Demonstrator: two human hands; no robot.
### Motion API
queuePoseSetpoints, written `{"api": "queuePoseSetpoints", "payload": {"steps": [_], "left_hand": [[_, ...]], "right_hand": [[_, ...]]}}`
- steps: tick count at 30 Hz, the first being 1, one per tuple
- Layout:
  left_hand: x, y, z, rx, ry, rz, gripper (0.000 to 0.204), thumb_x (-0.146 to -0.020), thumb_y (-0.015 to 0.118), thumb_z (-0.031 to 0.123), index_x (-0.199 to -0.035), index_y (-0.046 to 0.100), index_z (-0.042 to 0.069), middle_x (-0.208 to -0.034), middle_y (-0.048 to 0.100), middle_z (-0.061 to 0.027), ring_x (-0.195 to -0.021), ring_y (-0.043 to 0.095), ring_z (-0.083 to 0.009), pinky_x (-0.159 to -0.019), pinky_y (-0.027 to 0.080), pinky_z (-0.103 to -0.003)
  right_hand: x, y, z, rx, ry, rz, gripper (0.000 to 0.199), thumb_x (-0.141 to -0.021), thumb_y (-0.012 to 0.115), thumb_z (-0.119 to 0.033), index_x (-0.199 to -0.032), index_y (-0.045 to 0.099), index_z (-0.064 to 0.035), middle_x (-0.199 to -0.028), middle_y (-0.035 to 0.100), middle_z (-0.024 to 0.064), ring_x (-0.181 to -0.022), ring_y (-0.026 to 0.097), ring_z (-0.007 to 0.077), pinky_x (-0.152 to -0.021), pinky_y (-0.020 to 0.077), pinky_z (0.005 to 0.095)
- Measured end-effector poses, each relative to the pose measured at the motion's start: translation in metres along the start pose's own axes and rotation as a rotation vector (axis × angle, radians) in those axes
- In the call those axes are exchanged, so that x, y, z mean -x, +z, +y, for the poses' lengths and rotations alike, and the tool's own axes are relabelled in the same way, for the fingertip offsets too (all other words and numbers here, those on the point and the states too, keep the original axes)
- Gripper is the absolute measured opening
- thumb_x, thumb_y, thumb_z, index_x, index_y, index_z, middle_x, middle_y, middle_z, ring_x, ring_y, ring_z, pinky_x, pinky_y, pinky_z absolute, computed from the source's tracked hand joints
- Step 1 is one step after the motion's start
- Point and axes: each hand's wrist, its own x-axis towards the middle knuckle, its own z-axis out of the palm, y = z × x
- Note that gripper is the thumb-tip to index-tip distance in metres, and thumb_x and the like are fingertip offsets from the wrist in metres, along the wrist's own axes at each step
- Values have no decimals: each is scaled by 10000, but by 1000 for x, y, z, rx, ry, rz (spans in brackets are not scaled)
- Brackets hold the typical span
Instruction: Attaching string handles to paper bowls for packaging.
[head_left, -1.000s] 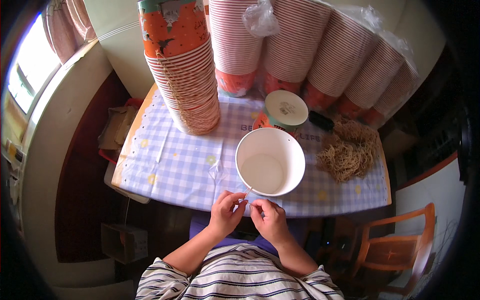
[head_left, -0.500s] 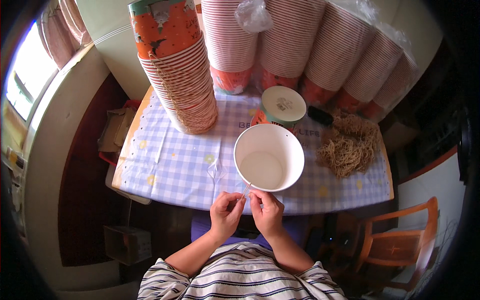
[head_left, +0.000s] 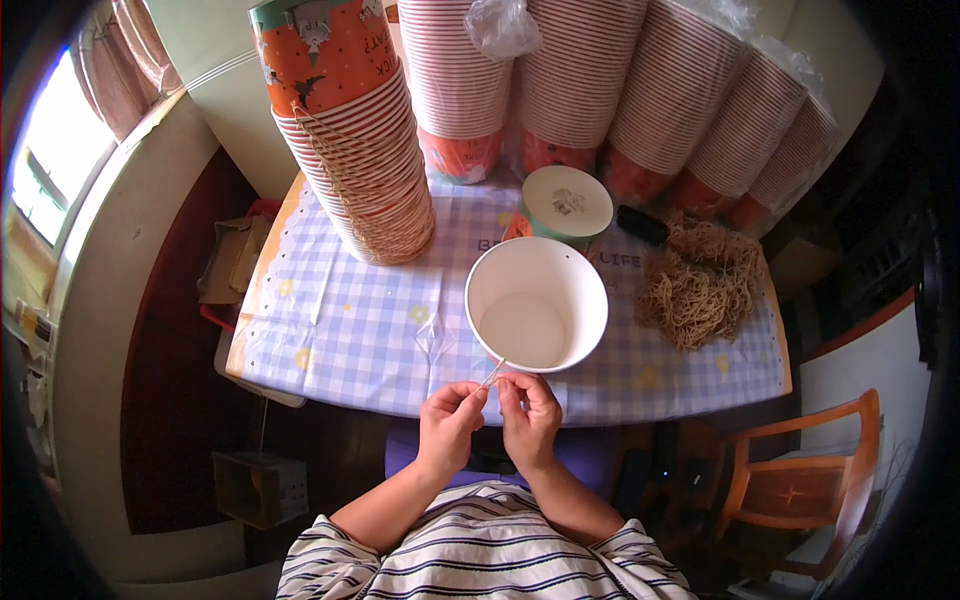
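A white-lined paper bucket (head_left: 537, 300) tilts its open mouth toward me, near the table's front edge. A thin tan string (head_left: 492, 374) runs from its near rim down to my fingers. My left hand (head_left: 449, 420) pinches this string between thumb and forefinger. Just beside it, my right hand (head_left: 531, 415) is closed in a pinch at the string, under the rim; the bit between its fingertips is mostly hidden. Behind the bucket, another paper bucket (head_left: 567, 203) stands upside down, its pale base up.
A tall stack of nested buckets (head_left: 370, 170), strings hanging down its side, stands at the left. Several plastic-wrapped bucket stacks (head_left: 580, 80) line the back. A heap of tan strings (head_left: 700, 290) and a black object (head_left: 641, 226) lie right on the checked tablecloth (head_left: 370, 330).
Both hands stay close together at the rim, with small finger movements on the string. The whole view has shifted slightly, and the bucket sits a little higher in it.
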Motion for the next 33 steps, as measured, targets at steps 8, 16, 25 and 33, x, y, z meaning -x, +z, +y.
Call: {"api": "queuePoseSetpoints", "payload": {"steps": [8,16,25,33], "left_hand": [[-2,-1,2,32,-49,-8,95,-852,651,102,-880,619,16,-723,579,9,-553,466,-44,-489,361,-185],[-4,-6,3,-8,-52,-19,108,-842,661,103,-895,630,15,-750,612,-4,-569,487,-45,-508,371,-177],[-4,-1,11,34,-71,-72,109,-841,645,69,-916,612,-4,-769,611,-29,-585,499,-63,-523,386,-182],[-3,-8,2,-541,529,-81,198,-804,639,-55,-991,593,-8,-900,604,-23,-610,452,-13,-520,355,-162]], "right_hand": [[2,4,-2,-436,396,-111,90,-881,603,-103,-914,630,-24,-829,627,2,-640,488,50,-585,407,194],[-2,-2,-8,-577,412,-197,89,-865,609,-101,-918,622,-30,-865,624,16,-694,493,59,-634,411,200],[-6,-10,-5,-874,673,-279,121,-879,556,-101,-947,597,-9,-870,612,47,-740,514,105,-717,432,236],[-6,-13,-1,-903,718,-246,110,-878,561,-94,-949,601,-20,-899,623,60,-743,553,109,-713,463,236]]}}
